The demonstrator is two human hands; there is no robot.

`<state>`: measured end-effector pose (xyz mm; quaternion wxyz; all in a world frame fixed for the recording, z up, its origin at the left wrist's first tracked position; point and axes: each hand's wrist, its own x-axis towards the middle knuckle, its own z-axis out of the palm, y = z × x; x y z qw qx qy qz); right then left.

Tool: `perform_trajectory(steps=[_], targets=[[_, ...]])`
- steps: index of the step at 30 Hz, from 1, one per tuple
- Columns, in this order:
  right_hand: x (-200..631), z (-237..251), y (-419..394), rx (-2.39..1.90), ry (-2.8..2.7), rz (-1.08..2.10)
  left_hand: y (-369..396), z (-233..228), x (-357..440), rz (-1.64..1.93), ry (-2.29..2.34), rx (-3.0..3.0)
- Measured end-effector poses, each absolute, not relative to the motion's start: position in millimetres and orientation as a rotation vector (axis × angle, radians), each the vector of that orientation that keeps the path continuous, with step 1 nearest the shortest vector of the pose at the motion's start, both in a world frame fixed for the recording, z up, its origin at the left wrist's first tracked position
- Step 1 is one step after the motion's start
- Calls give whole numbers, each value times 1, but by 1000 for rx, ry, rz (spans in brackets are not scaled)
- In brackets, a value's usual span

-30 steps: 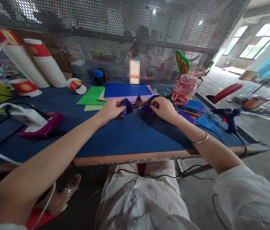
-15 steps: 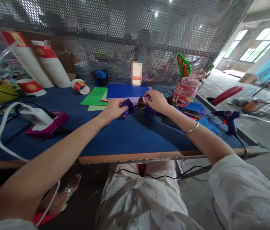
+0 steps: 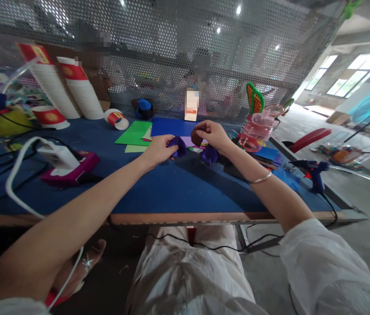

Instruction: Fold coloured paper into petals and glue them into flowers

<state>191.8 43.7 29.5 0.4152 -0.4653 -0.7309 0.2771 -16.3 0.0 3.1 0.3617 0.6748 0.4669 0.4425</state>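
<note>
Over a blue table (image 3: pixel 171 192), left fingers (image 3: pixel 170 150) pinch purple paper (image 3: pixel 181 148) between them, right fingers (image 3: pixel 203 125) brown paper (image 3: pixel 196 138).

One view recorded, taken from the person's head, facing forward and down across the worktop (image 3: pixel 171 188). The left hand (image 3: pixel 159 151) and right hand (image 3: pixel 214 135) register near mid-frame, at close range. The person's lap (image 3: pixel 191 271) occupies the bottom edge, beneath the lens. A perforated screen (image 3: pixel 158 65) stands ahead, behind the worktop. Coverage is wide, taking in distant windows (image 3: pixel 358 72) at upper right.
</note>
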Motion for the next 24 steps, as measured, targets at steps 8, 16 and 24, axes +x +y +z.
perform_trajectory(steps=[8, 16, 24], targets=[[221, 7, -11, -805, -1488, 1322, 2, -2, -20, 1249, 979, 1901], [214, 2, -18, -715, -1310, 1571, -1, -4, -21, 1340, 1017, 1871], [207, -2, -24, -715, -1335, 1620, -3, -4, -25, 1379, 1119, 2219]])
